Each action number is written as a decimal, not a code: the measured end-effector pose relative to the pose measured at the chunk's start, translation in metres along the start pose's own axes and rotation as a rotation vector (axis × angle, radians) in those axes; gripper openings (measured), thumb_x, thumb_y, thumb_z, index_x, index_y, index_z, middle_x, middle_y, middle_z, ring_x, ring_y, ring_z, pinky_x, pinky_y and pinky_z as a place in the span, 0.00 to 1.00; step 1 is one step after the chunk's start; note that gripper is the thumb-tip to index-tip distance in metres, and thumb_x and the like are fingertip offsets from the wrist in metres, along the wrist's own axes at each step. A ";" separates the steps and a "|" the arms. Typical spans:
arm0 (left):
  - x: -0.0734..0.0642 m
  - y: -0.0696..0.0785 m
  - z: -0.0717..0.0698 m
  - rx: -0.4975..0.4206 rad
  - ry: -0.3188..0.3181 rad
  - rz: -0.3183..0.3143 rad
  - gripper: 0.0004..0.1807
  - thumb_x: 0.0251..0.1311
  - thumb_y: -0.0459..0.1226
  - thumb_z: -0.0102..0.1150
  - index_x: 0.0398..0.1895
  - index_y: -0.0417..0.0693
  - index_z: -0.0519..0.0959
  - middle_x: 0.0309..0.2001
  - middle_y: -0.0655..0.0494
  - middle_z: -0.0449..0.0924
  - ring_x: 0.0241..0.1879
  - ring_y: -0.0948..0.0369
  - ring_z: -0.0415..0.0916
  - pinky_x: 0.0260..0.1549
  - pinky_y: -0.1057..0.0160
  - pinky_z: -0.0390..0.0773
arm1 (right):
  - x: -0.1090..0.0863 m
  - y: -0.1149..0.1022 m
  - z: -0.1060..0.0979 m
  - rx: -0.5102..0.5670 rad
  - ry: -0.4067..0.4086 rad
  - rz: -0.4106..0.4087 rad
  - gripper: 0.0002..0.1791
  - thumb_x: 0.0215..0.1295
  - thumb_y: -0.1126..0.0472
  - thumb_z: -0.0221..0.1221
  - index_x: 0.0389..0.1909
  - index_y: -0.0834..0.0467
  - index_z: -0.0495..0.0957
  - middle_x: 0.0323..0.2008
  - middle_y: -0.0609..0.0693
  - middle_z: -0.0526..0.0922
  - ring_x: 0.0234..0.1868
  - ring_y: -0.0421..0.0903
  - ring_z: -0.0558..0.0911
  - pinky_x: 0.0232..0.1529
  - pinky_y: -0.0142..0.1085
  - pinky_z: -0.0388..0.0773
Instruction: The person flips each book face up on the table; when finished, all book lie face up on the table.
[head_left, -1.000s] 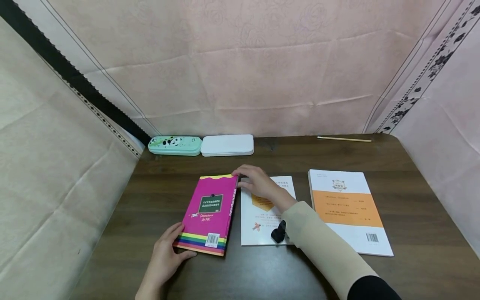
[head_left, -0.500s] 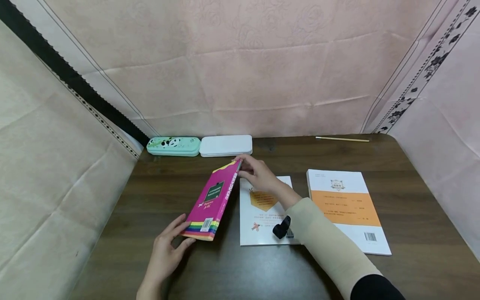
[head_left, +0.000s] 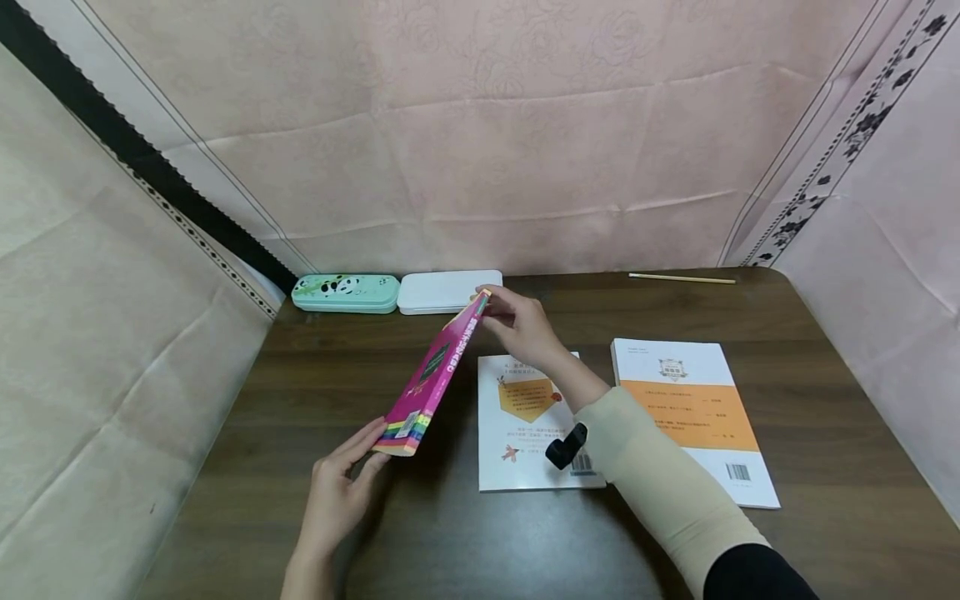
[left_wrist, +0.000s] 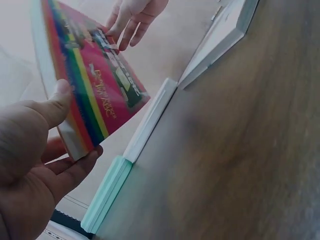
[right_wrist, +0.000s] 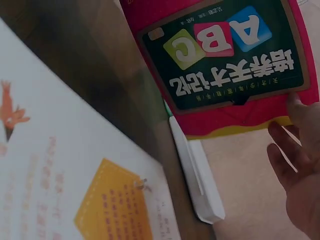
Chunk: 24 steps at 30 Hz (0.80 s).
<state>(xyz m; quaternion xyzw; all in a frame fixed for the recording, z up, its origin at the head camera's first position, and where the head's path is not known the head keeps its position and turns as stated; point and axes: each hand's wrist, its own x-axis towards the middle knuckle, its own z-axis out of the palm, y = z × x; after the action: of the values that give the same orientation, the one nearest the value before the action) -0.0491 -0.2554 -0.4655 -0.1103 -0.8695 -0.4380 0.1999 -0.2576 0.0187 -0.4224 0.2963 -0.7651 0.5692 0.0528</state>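
Note:
A pink book (head_left: 425, 387) with rainbow stripes is held up off the table in the head view, tilted so its spine shows. My left hand (head_left: 333, 496) grips its lower end; in the left wrist view the thumb (left_wrist: 61, 100) lies on one side and the fingers on the other. At the upper corner, my right hand (head_left: 525, 333) pinches the book. The right wrist view shows the cover (right_wrist: 225, 55) with coloured ABC blocks. Below my right forearm lies a white book (head_left: 498, 467) with an orange hexagon, partly hidden by the arm.
A thicker white and orange book (head_left: 682, 408) lies at the right of the brown table (head_left: 810, 433). Along the back edge sit a green panda pencil case (head_left: 345, 294) and a white case (head_left: 442, 292). A thin stick (head_left: 682, 278) lies at the back right.
The pink book has been raised from the table and turned from showing its striped cover to showing mostly its spine. My right hand rose with its upper end; my left hand moved slightly up and right.

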 end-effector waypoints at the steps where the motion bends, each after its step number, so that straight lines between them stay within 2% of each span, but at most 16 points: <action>1: 0.001 0.001 0.000 -0.012 0.009 0.016 0.22 0.59 0.22 0.66 0.59 0.34 0.80 0.60 0.43 0.80 0.56 0.51 0.78 0.51 0.77 0.74 | 0.001 -0.002 -0.001 0.001 0.019 -0.005 0.23 0.67 0.70 0.63 0.63 0.58 0.77 0.51 0.55 0.86 0.49 0.50 0.86 0.53 0.39 0.82; 4: 0.002 0.004 0.002 -0.047 0.034 0.053 0.22 0.59 0.20 0.63 0.59 0.33 0.80 0.58 0.41 0.81 0.53 0.57 0.80 0.46 0.77 0.78 | 0.002 -0.007 -0.002 -0.011 0.073 -0.014 0.21 0.66 0.68 0.66 0.59 0.58 0.79 0.50 0.54 0.87 0.46 0.47 0.86 0.50 0.35 0.83; 6: 0.002 0.005 0.003 -0.051 0.053 0.052 0.21 0.59 0.19 0.63 0.57 0.32 0.81 0.54 0.40 0.83 0.49 0.63 0.82 0.40 0.77 0.80 | 0.003 -0.009 -0.003 -0.019 0.091 -0.008 0.21 0.66 0.66 0.67 0.59 0.58 0.80 0.50 0.53 0.87 0.46 0.47 0.86 0.50 0.36 0.83; 9: 0.001 0.006 0.005 -0.048 0.085 0.011 0.19 0.59 0.19 0.63 0.54 0.31 0.82 0.46 0.38 0.86 0.40 0.67 0.83 0.31 0.76 0.80 | 0.002 -0.010 -0.003 -0.042 0.107 0.025 0.21 0.67 0.62 0.67 0.60 0.57 0.79 0.49 0.52 0.87 0.45 0.47 0.85 0.49 0.40 0.83; 13: 0.001 0.009 0.006 -0.052 0.110 -0.073 0.15 0.63 0.22 0.60 0.53 0.31 0.83 0.38 0.40 0.88 0.27 0.66 0.79 0.20 0.74 0.74 | 0.000 -0.010 -0.003 -0.070 0.120 0.062 0.22 0.66 0.59 0.68 0.60 0.55 0.80 0.46 0.50 0.87 0.45 0.47 0.83 0.49 0.46 0.82; 15: 0.002 0.010 0.007 -0.057 0.117 -0.104 0.15 0.65 0.23 0.59 0.54 0.31 0.83 0.37 0.41 0.88 0.26 0.66 0.77 0.20 0.73 0.74 | -0.001 -0.009 -0.003 -0.073 0.123 0.069 0.22 0.66 0.59 0.68 0.60 0.55 0.80 0.45 0.49 0.87 0.47 0.46 0.83 0.51 0.47 0.81; 18: 0.002 0.010 0.008 -0.063 0.121 -0.132 0.14 0.68 0.23 0.56 0.53 0.30 0.83 0.38 0.40 0.88 0.29 0.68 0.79 0.25 0.75 0.76 | -0.001 -0.009 -0.002 -0.067 0.115 0.078 0.22 0.67 0.59 0.67 0.62 0.55 0.79 0.47 0.50 0.86 0.48 0.45 0.84 0.53 0.44 0.82; 21: 0.003 0.011 0.009 -0.069 0.122 -0.148 0.13 0.70 0.24 0.53 0.52 0.31 0.83 0.37 0.43 0.88 0.30 0.67 0.79 0.29 0.77 0.76 | -0.001 -0.008 -0.001 -0.071 0.093 0.096 0.23 0.69 0.60 0.65 0.64 0.57 0.78 0.48 0.51 0.84 0.47 0.45 0.84 0.52 0.40 0.83; 24: 0.006 0.010 0.008 -0.083 0.129 -0.176 0.13 0.73 0.26 0.51 0.53 0.33 0.83 0.36 0.44 0.88 0.29 0.66 0.77 0.28 0.76 0.74 | -0.001 -0.007 0.000 -0.086 0.067 0.124 0.23 0.70 0.61 0.63 0.65 0.58 0.77 0.48 0.52 0.81 0.46 0.46 0.84 0.49 0.37 0.84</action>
<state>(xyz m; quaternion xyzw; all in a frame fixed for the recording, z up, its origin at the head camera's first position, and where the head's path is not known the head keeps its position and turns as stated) -0.0522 -0.2429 -0.4598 -0.0131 -0.8423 -0.4956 0.2116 -0.2527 0.0181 -0.4169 0.2266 -0.8034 0.5478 0.0559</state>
